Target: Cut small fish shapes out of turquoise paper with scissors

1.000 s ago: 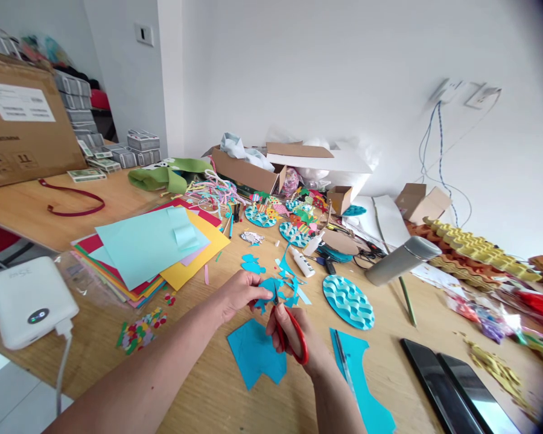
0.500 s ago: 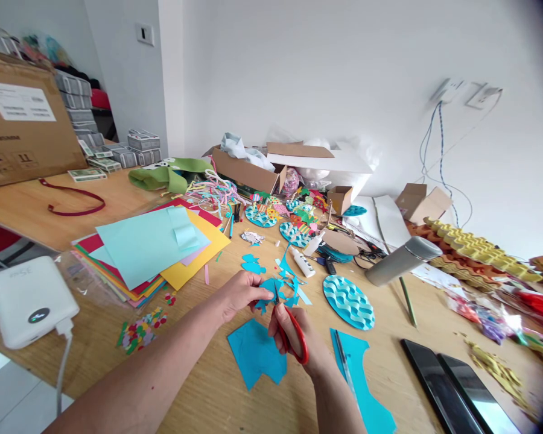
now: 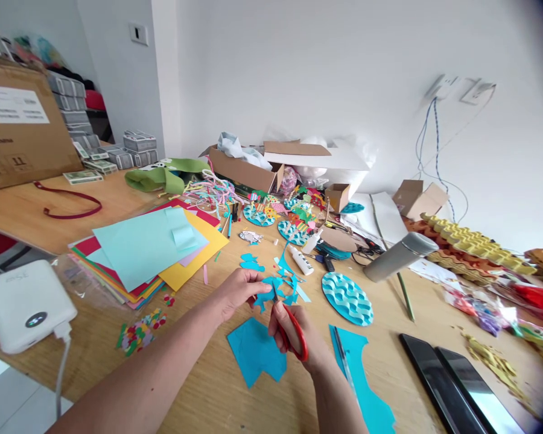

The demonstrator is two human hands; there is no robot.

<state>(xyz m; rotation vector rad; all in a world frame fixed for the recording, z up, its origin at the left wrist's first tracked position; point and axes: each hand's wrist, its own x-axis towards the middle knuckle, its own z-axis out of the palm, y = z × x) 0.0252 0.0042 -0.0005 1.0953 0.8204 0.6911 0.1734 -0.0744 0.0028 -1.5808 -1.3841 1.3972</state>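
Between thumb and fingers my left hand (image 3: 239,293) pinches a small blue paper cutout (image 3: 266,290) with a jagged outline. My right hand (image 3: 294,334) is closed round the red handles of a pair of scissors (image 3: 302,339), whose blades reach the cutout's right side. Whether the blades are parted is too small to tell. Below the hands lies a larger blue paper piece (image 3: 257,349) with a notch in its lower edge. Blue scraps (image 3: 292,289) lie just past the scissors, and another blue cutout (image 3: 252,263) rests beyond my left hand.
Coloured paper sheets (image 3: 136,247) are stacked at left, near a white power bank (image 3: 29,306). A wavy blue oval (image 3: 347,298), a glue bottle (image 3: 301,260) and a grey tumbler (image 3: 398,258) stand or lie rightward. Blue paper under a pen (image 3: 344,355) and two phones (image 3: 428,380) lie front right.
The view has shifted slightly. Both hands stay almost in place, with the scissors still at the blue cutout, which looks slightly turned.
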